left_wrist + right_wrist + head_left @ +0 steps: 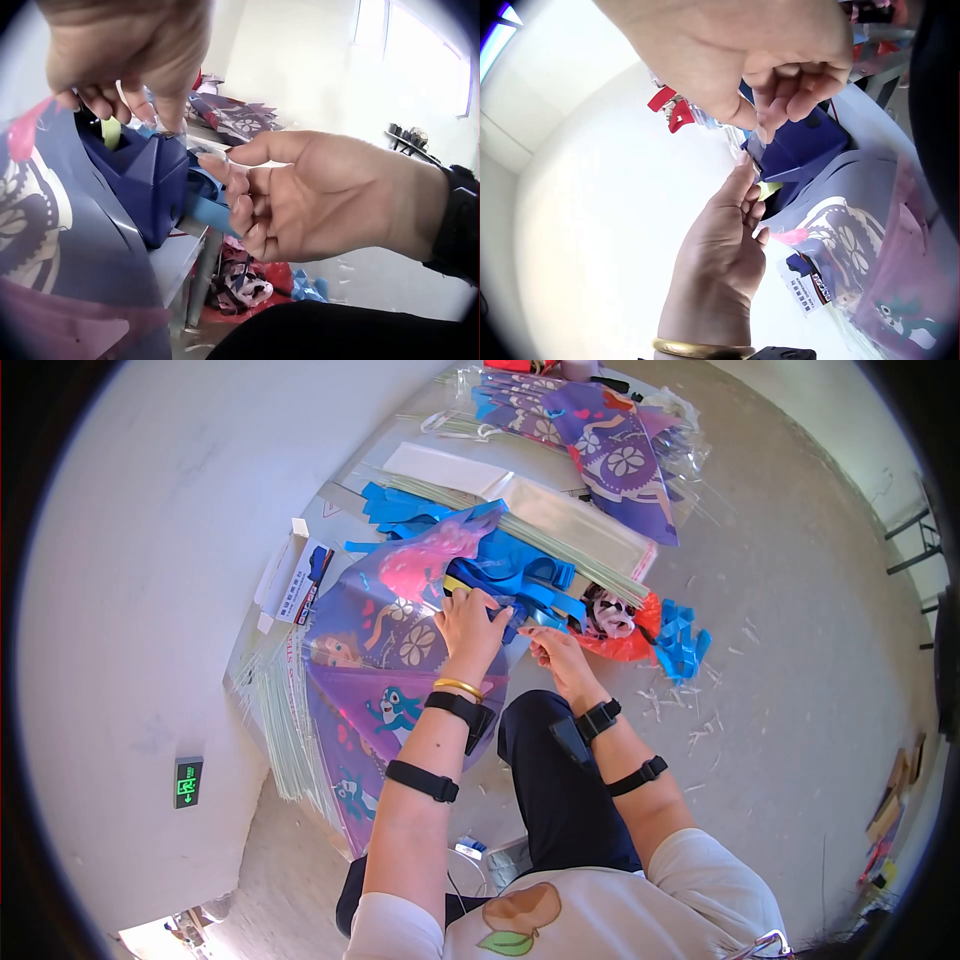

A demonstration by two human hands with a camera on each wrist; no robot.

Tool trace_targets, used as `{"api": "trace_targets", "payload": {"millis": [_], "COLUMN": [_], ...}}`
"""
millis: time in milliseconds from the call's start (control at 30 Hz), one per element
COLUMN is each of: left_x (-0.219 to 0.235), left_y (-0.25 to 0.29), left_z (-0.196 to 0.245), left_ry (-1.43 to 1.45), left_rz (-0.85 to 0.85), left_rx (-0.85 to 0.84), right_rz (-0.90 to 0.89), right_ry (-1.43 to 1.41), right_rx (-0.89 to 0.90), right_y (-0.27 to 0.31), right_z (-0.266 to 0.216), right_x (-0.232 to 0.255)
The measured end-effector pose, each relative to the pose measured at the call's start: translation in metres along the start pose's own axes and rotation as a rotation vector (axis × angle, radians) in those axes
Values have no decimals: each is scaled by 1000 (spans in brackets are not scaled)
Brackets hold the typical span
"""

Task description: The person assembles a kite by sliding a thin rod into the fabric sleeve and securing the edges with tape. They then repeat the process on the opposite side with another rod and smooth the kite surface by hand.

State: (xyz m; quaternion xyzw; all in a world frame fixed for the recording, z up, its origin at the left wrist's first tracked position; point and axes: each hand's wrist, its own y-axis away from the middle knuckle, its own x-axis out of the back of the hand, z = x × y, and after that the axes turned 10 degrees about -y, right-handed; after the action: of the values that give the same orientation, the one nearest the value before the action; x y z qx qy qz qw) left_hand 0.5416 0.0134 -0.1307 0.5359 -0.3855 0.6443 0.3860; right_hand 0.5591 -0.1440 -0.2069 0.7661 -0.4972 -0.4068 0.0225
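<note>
My left hand (468, 630) grips the top of a dark blue tape dispenser (142, 187), its thumb near the cutting edge. A yellow-green roll (111, 133) shows inside it. Beside it my right hand (562, 660) pinches a short strip of clear tape (760, 139) between thumb and forefinger. In the right wrist view the fingertips of both hands come close together at this strip. Under and left of the dispenser spreads a purple kite sheet (415, 647) printed with flowers and a blue animal. Blue ribbon strips (515, 565) lie right behind the dispenser.
A bundle of thin pale rods (285, 710) lies along the table's left side, near a white box (292, 582). More rods (580, 556) and clear sleeves (570, 515) lie behind the ribbons. Other printed sheets (625, 460) sit farther back. A red bag (640, 635) hangs low at the right.
</note>
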Motion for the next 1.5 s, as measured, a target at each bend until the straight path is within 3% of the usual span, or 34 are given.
{"api": "trace_targets", "payload": {"millis": [367,533,667,700,733,800,833,867,1033,1167,1367,1500], "left_x": [4,-2,-1,7,12,5,-3,2,19,28,46,49], "left_y": [11,10,7,12,14,20,25,29,52,73,119,151], "left_z": [-3,-7,-7,-2,-2,-3,-1,0,-1,-14,-37,-50], "left_ry": [3,91,187,123,146,179,189,263,504,552,579,598], "left_rz": [11,120,162,206,129,149,306,261,385,419,355,299], "left_rx": [-24,-34,-97,-60,-14,43,47,74,211,280,322,366], "right_rz": [7,8,-123,-146,-83,30,-14,-13,-3,-62,-184,-232], "right_ry": [32,58,95,162,229,298,383,386,547,574,538,589], "right_rx": [17,13,224,246,250,186,339,297,343,336,236,265], "right_y": [-1,-1,3,3,10,22,3,-5,7,19,46,57], "right_z": [2,2,2,-2,-8,-23,-9,-9,-17,-17,-2,14], "right_x": [1,1,5,2,-9,-30,-15,-9,-19,-26,-29,-28]}}
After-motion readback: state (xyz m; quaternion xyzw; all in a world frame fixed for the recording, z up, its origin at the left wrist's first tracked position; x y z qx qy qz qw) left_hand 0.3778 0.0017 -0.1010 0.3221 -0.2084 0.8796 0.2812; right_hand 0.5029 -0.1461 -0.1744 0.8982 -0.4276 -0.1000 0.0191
